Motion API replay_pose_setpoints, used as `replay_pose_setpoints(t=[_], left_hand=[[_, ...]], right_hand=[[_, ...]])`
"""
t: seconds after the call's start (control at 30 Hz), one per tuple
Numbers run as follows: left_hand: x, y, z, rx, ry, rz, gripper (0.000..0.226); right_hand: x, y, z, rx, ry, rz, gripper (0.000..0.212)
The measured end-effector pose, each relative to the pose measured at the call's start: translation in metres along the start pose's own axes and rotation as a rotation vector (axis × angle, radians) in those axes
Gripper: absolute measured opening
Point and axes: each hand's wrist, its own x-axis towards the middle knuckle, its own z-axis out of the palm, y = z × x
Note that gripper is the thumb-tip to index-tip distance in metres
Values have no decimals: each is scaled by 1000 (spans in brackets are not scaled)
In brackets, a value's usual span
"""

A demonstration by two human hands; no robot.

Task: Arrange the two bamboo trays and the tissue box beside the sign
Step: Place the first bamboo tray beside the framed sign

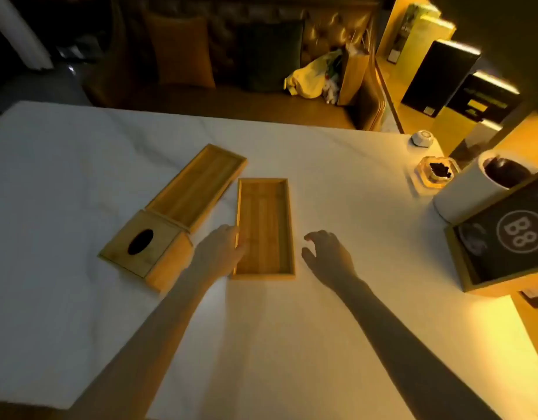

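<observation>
Nearby, ashtray (437, 174), paper roll (470, 192) (upright), sign (504, 237) rightward.

Dim, soft-focus view, warm yellow light from right, wide-angle edges bowed

A white counter (292, 328) carries two bamboo trays (264, 228) (198, 186), one touching the left fingers (231, 234); a tissue box (146, 250) just left of them; sign (504, 234), paper roll (470, 189), ashtray (437, 172) far right.
</observation>
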Motion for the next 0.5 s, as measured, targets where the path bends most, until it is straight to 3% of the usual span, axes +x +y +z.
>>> replay_pose_setpoints(t=[0.2,0.37,0.5], left_hand=[[-7,-37,56,-28,18,-42,64],[-14,-56,87,12,-38,-104,57],[-11,-54,87,-124,-76,-157,50]], right_hand=[[-12,3,58,226,-203,218,68],[-15,1,92,96,-218,280,62],[-12,-3,94,164,-190,326,58]])
